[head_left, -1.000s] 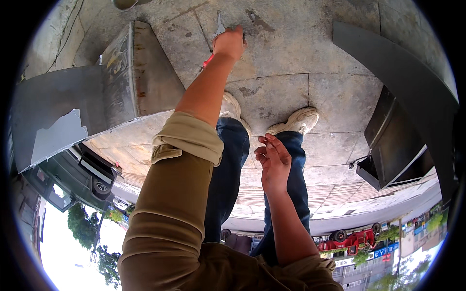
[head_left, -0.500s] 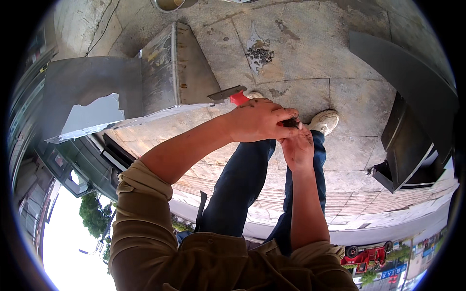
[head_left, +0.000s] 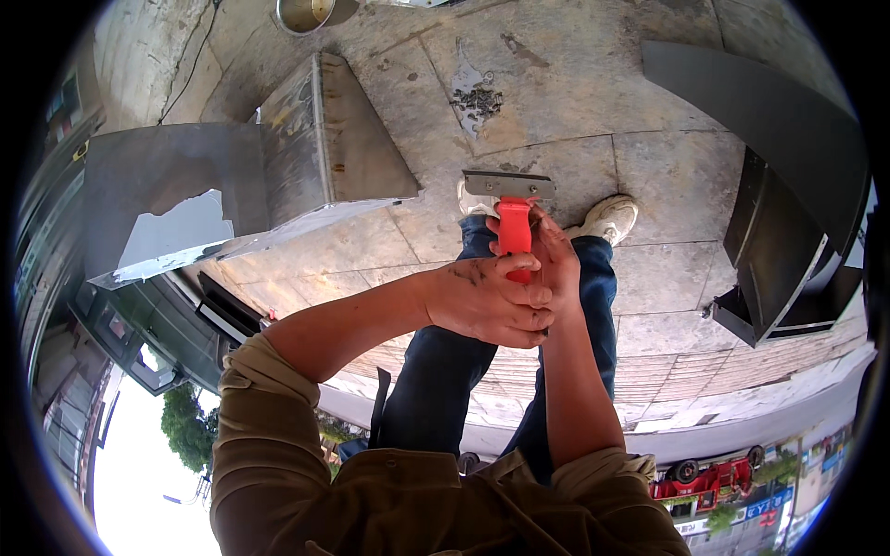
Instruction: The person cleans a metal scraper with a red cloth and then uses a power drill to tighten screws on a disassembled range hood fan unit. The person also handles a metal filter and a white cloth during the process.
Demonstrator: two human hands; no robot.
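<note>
A scraper with a red handle and a wide metal blade points away from my body, above my shoes. My left hand wraps round the lower handle from the left, with dark smudges on its skin. My right hand is closed on the handle from the right, behind the left hand; some of its fingers are hidden. On the floor beyond the blade lies a small patch of dark scraps and grey residue.
A bent steel sheet assembly with a light grey patch stands at my left. A dark curved panel and black metal boxes are at my right. A round metal container and a cord lie farther ahead. Vehicles show at the lower edges.
My left hand came back from the scraps on the floor with the scraper, meeting my right hand. In the last half second the blade swung from pointing left to lying crosswise ahead.
</note>
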